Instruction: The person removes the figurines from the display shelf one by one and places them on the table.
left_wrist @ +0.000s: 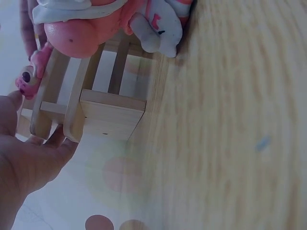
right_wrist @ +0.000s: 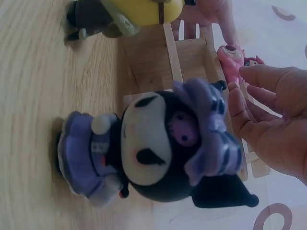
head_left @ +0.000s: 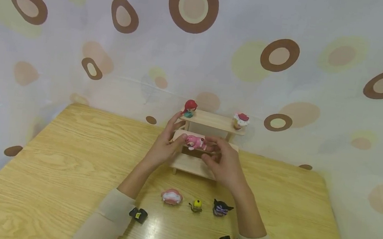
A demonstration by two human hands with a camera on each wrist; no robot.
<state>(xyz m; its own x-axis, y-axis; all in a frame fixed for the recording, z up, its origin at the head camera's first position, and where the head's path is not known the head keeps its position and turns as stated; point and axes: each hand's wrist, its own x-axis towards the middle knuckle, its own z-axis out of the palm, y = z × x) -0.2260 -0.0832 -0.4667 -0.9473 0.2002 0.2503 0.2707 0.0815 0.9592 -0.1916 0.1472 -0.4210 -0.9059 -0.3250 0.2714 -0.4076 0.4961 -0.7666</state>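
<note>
A small wooden tiered shelf (head_left: 209,119) stands near the back of the table. A pink bear figurine (head_left: 194,142) lies sideways at its middle tier. My right hand (head_left: 225,161) pinches the figurine's lower end between thumb and fingers; its pink head shows past the fingertips in the right wrist view. My left hand (head_left: 163,146) is at the shelf's left end, its thumb at the bear's head and its other fingers spread against the shelf's side. On the top tier sit a red-haired figurine (head_left: 190,108) at left and a white figurine with a red top (head_left: 240,121) at right.
In front of the shelf stand a pink-and-white figurine (head_left: 171,197), a yellow figurine (head_left: 196,205) and a black-and-purple figurine (head_left: 221,208), between the forearms. A patterned cloth (head_left: 228,72) hangs behind the wooden table (head_left: 83,162).
</note>
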